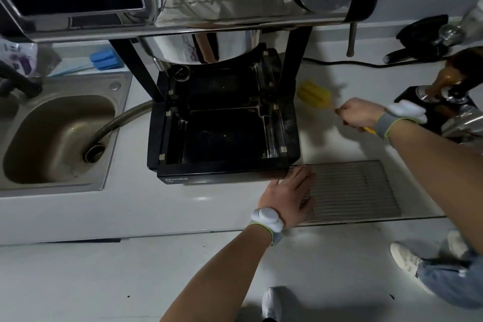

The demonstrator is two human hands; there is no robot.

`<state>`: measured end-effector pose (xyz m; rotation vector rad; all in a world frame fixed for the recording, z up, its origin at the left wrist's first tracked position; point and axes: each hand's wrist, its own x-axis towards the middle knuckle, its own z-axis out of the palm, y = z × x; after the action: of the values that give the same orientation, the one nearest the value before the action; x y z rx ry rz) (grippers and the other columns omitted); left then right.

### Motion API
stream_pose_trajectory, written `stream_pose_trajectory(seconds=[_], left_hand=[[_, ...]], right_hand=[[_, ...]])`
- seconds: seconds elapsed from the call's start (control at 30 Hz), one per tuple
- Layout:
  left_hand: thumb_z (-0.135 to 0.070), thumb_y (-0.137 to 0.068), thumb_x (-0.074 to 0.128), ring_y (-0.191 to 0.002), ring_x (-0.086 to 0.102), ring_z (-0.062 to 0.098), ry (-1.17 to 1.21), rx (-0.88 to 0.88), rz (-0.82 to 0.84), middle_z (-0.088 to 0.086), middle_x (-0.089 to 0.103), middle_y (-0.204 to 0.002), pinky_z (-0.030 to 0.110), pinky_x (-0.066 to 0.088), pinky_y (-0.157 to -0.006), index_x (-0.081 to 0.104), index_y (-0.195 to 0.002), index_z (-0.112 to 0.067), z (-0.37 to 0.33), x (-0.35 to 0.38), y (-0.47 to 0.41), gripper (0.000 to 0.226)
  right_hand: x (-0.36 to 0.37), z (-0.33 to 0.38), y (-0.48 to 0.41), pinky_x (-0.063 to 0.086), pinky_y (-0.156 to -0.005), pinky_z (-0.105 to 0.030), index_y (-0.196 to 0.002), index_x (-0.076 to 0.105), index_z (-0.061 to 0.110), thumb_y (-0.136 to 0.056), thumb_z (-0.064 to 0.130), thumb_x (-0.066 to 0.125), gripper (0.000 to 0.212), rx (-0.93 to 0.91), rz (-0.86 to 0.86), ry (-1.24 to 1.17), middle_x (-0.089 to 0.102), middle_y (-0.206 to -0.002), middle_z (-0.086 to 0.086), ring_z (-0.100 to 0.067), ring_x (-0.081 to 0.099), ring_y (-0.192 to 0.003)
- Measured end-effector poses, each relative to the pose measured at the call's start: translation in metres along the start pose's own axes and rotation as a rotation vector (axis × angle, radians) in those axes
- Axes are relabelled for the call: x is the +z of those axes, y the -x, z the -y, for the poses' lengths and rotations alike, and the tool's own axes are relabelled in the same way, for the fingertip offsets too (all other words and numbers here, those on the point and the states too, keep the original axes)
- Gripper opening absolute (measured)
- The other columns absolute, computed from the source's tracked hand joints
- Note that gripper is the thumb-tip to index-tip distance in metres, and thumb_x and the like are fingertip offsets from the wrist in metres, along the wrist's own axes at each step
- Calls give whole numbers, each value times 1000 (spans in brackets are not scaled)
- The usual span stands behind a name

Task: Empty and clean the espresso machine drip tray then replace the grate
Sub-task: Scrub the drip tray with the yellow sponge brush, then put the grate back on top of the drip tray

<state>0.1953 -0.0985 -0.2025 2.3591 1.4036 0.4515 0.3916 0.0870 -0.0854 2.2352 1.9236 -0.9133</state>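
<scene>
The black drip tray [224, 136] sits uncovered in the base of the espresso machine [183, 2], its inside bare and dark. The metal grate [352, 188] lies flat on the white counter just right of the tray's front corner. My left hand [290, 196] rests with fingers spread on the grate's left end; I cannot tell if it grips it. My right hand [359, 114] is closed around the handle of a yellow sponge brush [315, 95], whose head is blurred and hovers over the counter right of the tray.
A steel sink [60, 138] with a hose running to its drain lies left of the machine. A blue sponge brush [105, 59] rests behind it. A tamper on a black stand [441, 91] and a portafilter [428, 36] occupy the right. The counter edge runs below the grate.
</scene>
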Motion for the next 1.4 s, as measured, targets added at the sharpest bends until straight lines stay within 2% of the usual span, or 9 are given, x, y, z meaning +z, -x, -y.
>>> stream_pose_trajectory(seconds=[0.1,0.23,0.33,0.5,0.7,0.97,1.17,1.27,1.4], left_hand=[[-43,-91,47,-147,22,10,10,5,-1,-8,30,-158,35,40,-93,42,-145,-24,2,1,0,58],[-45,-91,45,-147,21,8,27,2,-11,-10,29,-158,35,40,-90,39,-145,-27,3,3,0,57],[-45,-92,44,-148,18,8,14,-4,0,-9,28,-159,36,41,-91,39,-146,-27,3,5,-2,57],[-44,-96,40,-150,9,7,-25,25,28,-10,15,-163,36,39,-96,35,-149,-26,6,5,-2,57],[-50,-100,29,-151,4,9,-119,26,106,-7,10,-164,38,32,-108,24,-155,-23,6,6,-1,61],[-66,-90,26,-151,-3,11,-6,-106,274,-10,-2,-165,55,16,-113,12,-156,-27,-18,-15,-20,78],[-49,-94,42,-147,17,25,-171,-116,300,9,19,-161,53,22,-110,30,-149,-11,-66,-38,-48,69],[-44,-91,47,-141,26,26,-238,-261,352,11,31,-151,48,28,-105,42,-138,-9,-82,-35,-55,58],[-48,-90,53,-151,-1,29,-182,-320,416,14,-1,-164,50,12,-118,14,-154,-5,-86,-16,-39,86]], right_hand=[[17,5,-10,39,-54,-24,-93,60,-4,-95,9,43,21,28,-22,29,60,-87,-29,-29,56,-75],[36,7,-14,48,-91,-40,-129,53,-2,-93,6,49,37,10,-160,156,58,-125,-31,-43,57,-115],[42,3,-14,50,-92,-46,-135,49,0,-93,10,52,43,8,-210,209,55,-125,-32,-46,57,-113],[30,-3,1,50,-81,-40,-125,53,1,-89,14,56,38,4,-97,237,56,-123,-28,-44,58,-107],[3,-6,37,44,-103,-35,-141,49,11,-91,22,55,51,-45,-5,306,51,-143,-16,-35,50,-129],[-35,-10,90,42,-99,-26,-134,59,11,-92,25,61,44,-105,71,295,60,-135,-7,-24,56,-122],[-29,-24,112,49,-90,-30,-121,66,2,-91,41,58,50,-111,75,355,69,-114,-12,-30,64,-107],[-7,-38,118,45,-102,-36,-130,58,1,-91,53,54,65,-104,87,375,62,-131,-14,-33,57,-122],[37,-63,127,45,-99,-37,-126,54,2,-89,64,48,72,-175,123,407,56,-134,-15,-32,55,-119]])
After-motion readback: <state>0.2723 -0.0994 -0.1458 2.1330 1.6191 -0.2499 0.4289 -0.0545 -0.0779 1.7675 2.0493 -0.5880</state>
